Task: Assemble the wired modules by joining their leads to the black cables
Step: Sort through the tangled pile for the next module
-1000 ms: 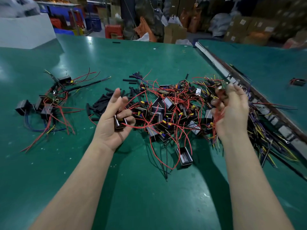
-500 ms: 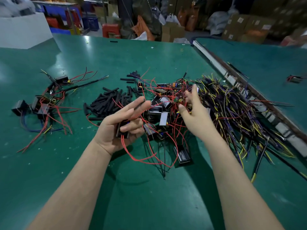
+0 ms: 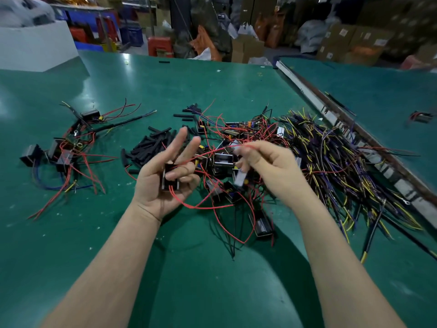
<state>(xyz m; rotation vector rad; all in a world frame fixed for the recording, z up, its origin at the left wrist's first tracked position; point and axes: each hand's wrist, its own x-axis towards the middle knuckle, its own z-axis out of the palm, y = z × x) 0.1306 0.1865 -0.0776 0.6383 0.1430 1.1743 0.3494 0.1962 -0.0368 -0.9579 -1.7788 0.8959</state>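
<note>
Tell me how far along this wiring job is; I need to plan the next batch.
Early, by the look of it. Done: a small group of modules with cables attached lies at the left. In hand: the left hand holds one module while the right hand pinches its red lead. Left: a tangled pile of loose modules, the black cables at the right, and black sleeves.

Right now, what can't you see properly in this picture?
Head view only:
- Right hand: its fingers are motion-blurred, so how they pinch the red wire is unclear.
- Module in the left hand: partly covered by curled fingers.
- Modules in the pile: buried under tangled wires.
- Black cables: cut off by the right edge.
</note>
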